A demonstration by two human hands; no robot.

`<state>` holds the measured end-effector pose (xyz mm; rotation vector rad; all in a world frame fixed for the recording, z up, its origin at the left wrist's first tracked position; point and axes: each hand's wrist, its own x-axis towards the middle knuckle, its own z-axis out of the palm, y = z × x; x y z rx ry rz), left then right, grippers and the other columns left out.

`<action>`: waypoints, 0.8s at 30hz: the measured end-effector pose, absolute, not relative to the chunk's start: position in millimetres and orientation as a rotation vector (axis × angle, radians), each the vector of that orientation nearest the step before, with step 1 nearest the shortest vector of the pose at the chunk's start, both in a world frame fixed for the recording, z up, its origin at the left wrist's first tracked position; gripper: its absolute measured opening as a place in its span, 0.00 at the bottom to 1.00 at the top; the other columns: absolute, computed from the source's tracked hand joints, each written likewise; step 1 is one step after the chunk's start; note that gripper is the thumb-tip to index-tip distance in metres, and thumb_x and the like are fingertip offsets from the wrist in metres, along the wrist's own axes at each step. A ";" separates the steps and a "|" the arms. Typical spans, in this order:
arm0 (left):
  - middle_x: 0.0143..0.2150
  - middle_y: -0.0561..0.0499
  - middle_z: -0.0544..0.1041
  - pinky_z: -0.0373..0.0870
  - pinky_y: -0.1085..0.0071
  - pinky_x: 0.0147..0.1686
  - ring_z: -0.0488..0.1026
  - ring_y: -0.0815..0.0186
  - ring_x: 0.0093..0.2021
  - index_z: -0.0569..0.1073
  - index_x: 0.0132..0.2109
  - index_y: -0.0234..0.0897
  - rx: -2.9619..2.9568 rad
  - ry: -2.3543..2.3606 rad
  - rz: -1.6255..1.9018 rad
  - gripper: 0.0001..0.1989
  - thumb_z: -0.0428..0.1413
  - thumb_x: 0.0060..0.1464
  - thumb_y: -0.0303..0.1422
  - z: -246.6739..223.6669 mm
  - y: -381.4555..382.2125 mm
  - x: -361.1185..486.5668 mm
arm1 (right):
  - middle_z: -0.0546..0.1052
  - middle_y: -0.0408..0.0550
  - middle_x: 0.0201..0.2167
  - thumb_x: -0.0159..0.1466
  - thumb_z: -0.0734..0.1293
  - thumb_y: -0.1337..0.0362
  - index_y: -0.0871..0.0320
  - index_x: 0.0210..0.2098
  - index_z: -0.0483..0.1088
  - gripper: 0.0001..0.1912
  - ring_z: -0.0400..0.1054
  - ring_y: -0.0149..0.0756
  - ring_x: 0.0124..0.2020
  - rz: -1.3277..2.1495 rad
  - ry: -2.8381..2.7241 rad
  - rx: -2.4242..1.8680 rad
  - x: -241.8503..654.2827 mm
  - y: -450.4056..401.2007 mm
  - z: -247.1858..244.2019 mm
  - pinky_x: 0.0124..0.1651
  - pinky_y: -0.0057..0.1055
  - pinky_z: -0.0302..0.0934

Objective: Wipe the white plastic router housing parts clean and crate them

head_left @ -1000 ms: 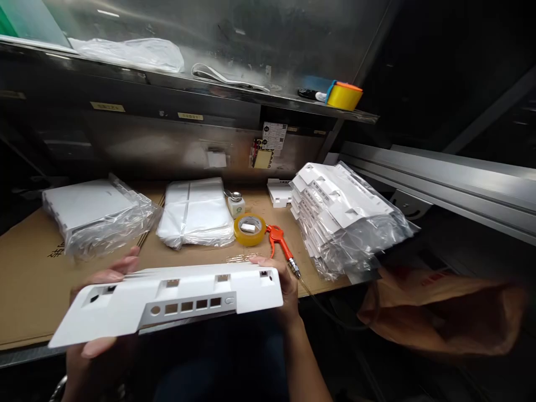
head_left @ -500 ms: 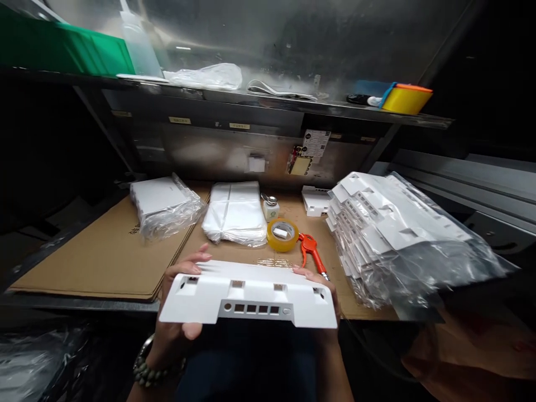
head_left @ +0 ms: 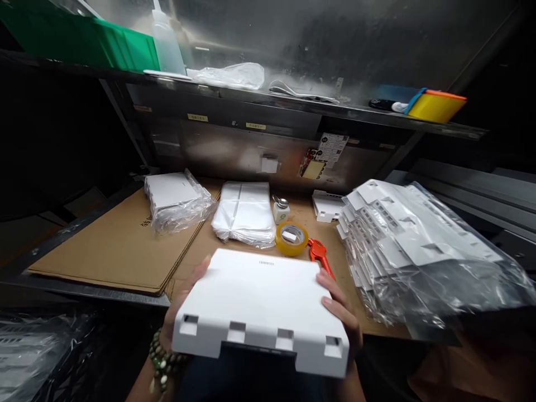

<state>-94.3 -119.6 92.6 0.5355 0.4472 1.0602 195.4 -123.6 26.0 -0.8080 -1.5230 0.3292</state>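
A white plastic router casing is held low in front of me, its broad face up and its notched edge toward me. Small dark lettering shows near its far edge. My left hand grips the left side, and my right hand grips the right side with fingers bent over the edge. Just beyond the casing lie a roll of yellowish tape, with a small white piece inside its ring, and an orange air blow gun, partly hidden by the casing.
Bagged white casings are stacked at right; another bagged casing lies on cardboard at left. Plastic bags, a small pump bottle and a white casing sit behind. The overhead shelf holds a green bin.
Both hands have tilted the casing so its broad top face shows and the port side has turned down out of sight. The camera view has shifted left.
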 end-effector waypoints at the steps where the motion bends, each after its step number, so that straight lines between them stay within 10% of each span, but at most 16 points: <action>1: 0.59 0.39 0.79 0.65 0.43 0.66 0.69 0.42 0.66 0.73 0.63 0.38 0.530 0.381 1.019 0.30 0.49 0.66 0.52 92.3 -119.6 -94.8 | 0.71 0.44 0.67 0.69 0.68 0.58 0.40 0.56 0.73 0.16 0.64 0.53 0.69 0.360 -1.474 -0.875 195.2 -123.4 28.4 0.68 0.63 0.60; 9: 0.69 0.48 0.71 0.51 0.46 0.71 0.55 0.48 0.74 0.76 0.59 0.47 0.476 0.234 1.196 0.39 0.40 0.61 0.66 85.5 -128.7 -86.7 | 0.83 0.56 0.51 0.72 0.62 0.48 0.54 0.55 0.77 0.22 0.79 0.49 0.52 1.126 -1.007 -1.128 207.8 -151.0 23.6 0.52 0.47 0.76; 24: 0.69 0.54 0.71 0.62 0.52 0.69 0.59 0.49 0.73 0.69 0.66 0.59 0.493 0.444 1.343 0.44 0.40 0.51 0.74 86.2 -143.1 -84.6 | 0.84 0.52 0.50 0.68 0.70 0.54 0.46 0.54 0.80 0.16 0.80 0.49 0.50 0.921 -1.225 -1.185 213.2 -172.0 23.7 0.51 0.39 0.77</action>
